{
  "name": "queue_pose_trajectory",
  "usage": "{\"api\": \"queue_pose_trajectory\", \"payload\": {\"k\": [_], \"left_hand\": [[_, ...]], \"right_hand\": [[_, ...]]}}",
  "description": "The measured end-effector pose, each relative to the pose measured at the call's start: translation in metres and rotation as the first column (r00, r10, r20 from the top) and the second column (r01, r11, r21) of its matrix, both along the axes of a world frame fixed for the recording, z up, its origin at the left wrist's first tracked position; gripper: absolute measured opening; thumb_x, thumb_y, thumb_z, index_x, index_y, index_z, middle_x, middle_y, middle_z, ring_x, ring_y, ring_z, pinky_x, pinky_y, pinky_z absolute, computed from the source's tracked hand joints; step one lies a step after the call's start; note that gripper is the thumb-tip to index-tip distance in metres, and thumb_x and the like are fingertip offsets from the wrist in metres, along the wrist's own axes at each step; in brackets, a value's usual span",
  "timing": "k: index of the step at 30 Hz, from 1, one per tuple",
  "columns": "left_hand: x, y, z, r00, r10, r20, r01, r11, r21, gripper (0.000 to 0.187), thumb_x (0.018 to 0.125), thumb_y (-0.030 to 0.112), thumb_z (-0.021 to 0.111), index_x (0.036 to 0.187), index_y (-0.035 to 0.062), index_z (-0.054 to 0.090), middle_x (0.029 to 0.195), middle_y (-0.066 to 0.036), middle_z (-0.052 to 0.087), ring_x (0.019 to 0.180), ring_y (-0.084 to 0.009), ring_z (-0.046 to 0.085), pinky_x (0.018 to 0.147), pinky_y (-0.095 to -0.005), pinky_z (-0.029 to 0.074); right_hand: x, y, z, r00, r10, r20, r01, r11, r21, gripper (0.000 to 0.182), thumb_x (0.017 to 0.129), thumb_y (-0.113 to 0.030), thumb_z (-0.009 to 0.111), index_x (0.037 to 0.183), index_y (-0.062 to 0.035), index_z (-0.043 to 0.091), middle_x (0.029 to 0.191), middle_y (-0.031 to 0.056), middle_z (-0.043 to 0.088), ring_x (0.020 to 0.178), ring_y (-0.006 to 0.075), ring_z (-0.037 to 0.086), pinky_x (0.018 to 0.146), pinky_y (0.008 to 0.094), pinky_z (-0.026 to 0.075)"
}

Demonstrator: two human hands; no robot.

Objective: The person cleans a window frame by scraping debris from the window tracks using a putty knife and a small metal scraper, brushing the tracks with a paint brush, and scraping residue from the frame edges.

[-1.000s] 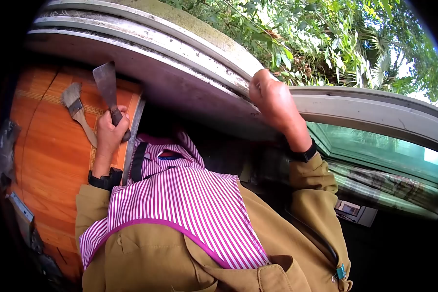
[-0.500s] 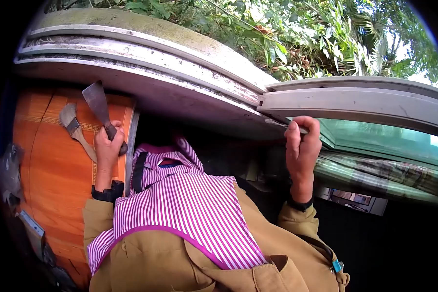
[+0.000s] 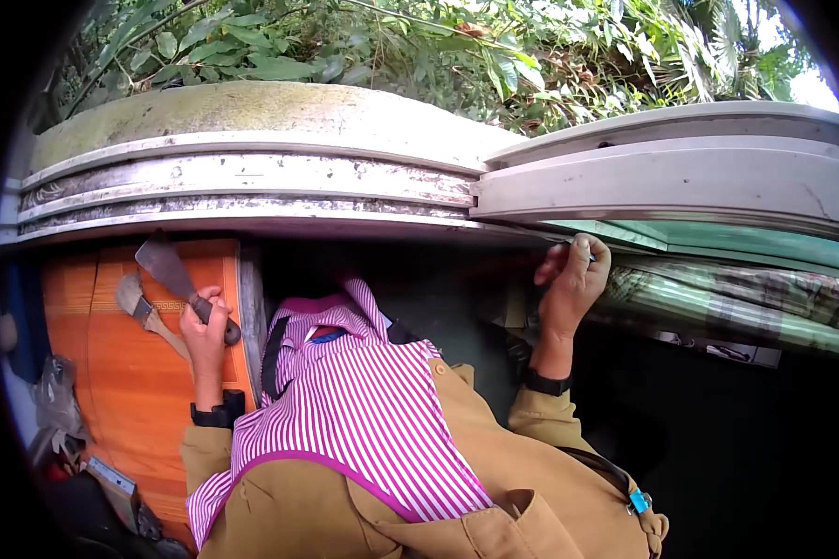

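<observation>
My left hand [image 3: 205,337] is wrapped round the dark handle of a putty knife [image 3: 166,265], its broad metal blade pointing up toward the window sill. A flat paintbrush [image 3: 138,303] with a wooden handle lies on the orange tabletop [image 3: 112,391] beside that hand, its handle end partly hidden by the wrist. At the inner edge of the window track [image 3: 345,182], my right hand [image 3: 573,284] pinches a thin, dark tool, mostly hidden by the fingers, so its kind cannot be made out. The track's white grooves hold dark dirt.
A sliding window sash [image 3: 671,182] fills the right part of the frame, with a bundled curtain [image 3: 718,303] below it. A clear plastic bag [image 3: 58,396] and a small box [image 3: 112,480] sit at the table's left edge. Plants [image 3: 391,47] grow outside.
The head view has tilted upward, so window and table appear lower. My right hand has turned, and less of its thin tool shows. My left hand still grips the putty knife.
</observation>
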State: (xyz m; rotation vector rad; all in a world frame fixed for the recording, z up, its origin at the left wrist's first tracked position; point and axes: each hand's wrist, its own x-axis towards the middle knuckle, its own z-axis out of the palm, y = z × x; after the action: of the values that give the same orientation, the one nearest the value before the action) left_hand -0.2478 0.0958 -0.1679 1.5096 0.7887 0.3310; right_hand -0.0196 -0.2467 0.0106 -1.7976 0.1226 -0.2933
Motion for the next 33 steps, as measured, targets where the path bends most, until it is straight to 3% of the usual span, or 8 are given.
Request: {"api": "queue_pose_trajectory", "payload": {"k": [3,5,9,14,18,21,30,33], "left_hand": [[-0.001,0.001,-0.003,1.000,0.000,0.004,0.000,1.000,0.003,0.023,0.082,0.008,0.057,0.100,-0.0063,0.057,0.076,-0.004,0.061,0.071,-0.0109,0.057,0.068,-0.0227,0.046],[-0.004,0.002,-0.006,1.000,-0.012,0.020,0.012,1.000,0.004,0.023,0.083,0.008,0.057,0.101,-0.0064,0.057,0.077,-0.004,0.061,0.072,-0.0110,0.058,0.069,-0.0226,0.045],[-0.003,0.004,-0.002,0.999,-0.044,-0.020,0.045,0.998,0.049,0.023,0.084,0.008,0.056,0.102,-0.0065,0.057,0.076,-0.005,0.061,0.072,-0.0109,0.057,0.070,-0.0226,0.045],[-0.001,0.003,0.003,0.999,-0.051,-0.015,0.052,0.997,0.058,0.023,0.085,0.009,0.057,0.102,-0.0058,0.057,0.076,-0.006,0.061,0.072,-0.0108,0.057,0.069,-0.0224,0.046],[0.001,0.005,0.005,0.998,-0.068,-0.013,0.069,0.993,0.093,0.021,0.087,0.010,0.057,0.101,-0.0054,0.057,0.076,-0.007,0.061,0.070,-0.0108,0.057,0.066,-0.0221,0.045],[0.000,0.004,0.005,0.998,-0.066,-0.005,0.067,0.995,0.072,0.021,0.087,0.010,0.057,0.101,-0.0056,0.057,0.076,-0.007,0.061,0.070,-0.0109,0.057,0.066,-0.0220,0.045],[0.000,0.001,0.003,0.999,-0.034,0.023,0.033,0.998,0.059,0.020,0.087,0.008,0.058,0.101,-0.0059,0.057,0.076,-0.007,0.061,0.070,-0.0117,0.057,0.066,-0.0224,0.045],[0.002,0.002,0.008,0.999,-0.052,-0.011,0.053,0.996,0.068,0.020,0.087,0.008,0.058,0.101,-0.0057,0.056,0.076,-0.007,0.061,0.070,-0.0118,0.057,0.066,-0.0225,0.045]], "right_hand": [[-0.002,0.003,-0.006,0.997,-0.080,-0.010,0.081,0.988,0.135,0.020,0.096,-0.023,0.050,0.100,-0.0037,0.044,0.067,0.0068,0.054,0.044,0.0106,0.046,0.038,0.0225,0.040],[0.002,0.004,-0.006,0.996,0.045,-0.078,-0.033,0.989,0.146,0.020,0.096,-0.022,0.051,0.099,-0.0040,0.044,0.066,0.0066,0.053,0.044,0.0102,0.046,0.038,0.0222,0.040],[0.018,-0.013,0.006,0.997,0.061,-0.040,-0.065,0.992,-0.108,0.021,0.096,-0.023,0.051,0.095,-0.0038,0.043,0.066,0.0044,0.053,0.044,0.0070,0.046,0.036,0.0192,0.038],[0.007,0.004,-0.024,0.988,0.087,-0.124,-0.051,0.961,0.272,0.027,0.095,-0.028,0.052,0.099,-0.0043,0.041,0.072,0.0092,0.056,0.049,0.0134,0.054,0.039,0.0246,0.047],[0.006,0.002,-0.019,0.986,0.084,-0.146,-0.028,0.938,0.345,0.023,0.095,-0.026,0.051,0.099,-0.0046,0.042,0.073,0.0101,0.058,0.050,0.0141,0.055,0.040,0.0251,0.048],[0.011,-0.007,-0.019,0.977,0.137,-0.163,-0.071,0.931,0.358,0.021,0.095,-0.024,0.051,0.098,-0.0048,0.043,0.072,0.0098,0.058,0.049,0.0136,0.055,0.039,0.0246,0.048],[0.011,-0.008,-0.020,0.999,-0.006,-0.033,0.014,0.969,0.247,0.022,0.094,-0.024,0.052,0.096,-0.0043,0.042,0.069,0.0078,0.055,0.045,0.0119,0.051,0.037,0.0233,0.044],[0.017,-0.018,-0.014,0.988,0.063,-0.141,-0.028,0.971,0.238,0.021,0.095,-0.024,0.051,0.095,-0.0048,0.042,0.068,0.0076,0.055,0.045,0.0116,0.051,0.037,0.0230,0.044]]}}
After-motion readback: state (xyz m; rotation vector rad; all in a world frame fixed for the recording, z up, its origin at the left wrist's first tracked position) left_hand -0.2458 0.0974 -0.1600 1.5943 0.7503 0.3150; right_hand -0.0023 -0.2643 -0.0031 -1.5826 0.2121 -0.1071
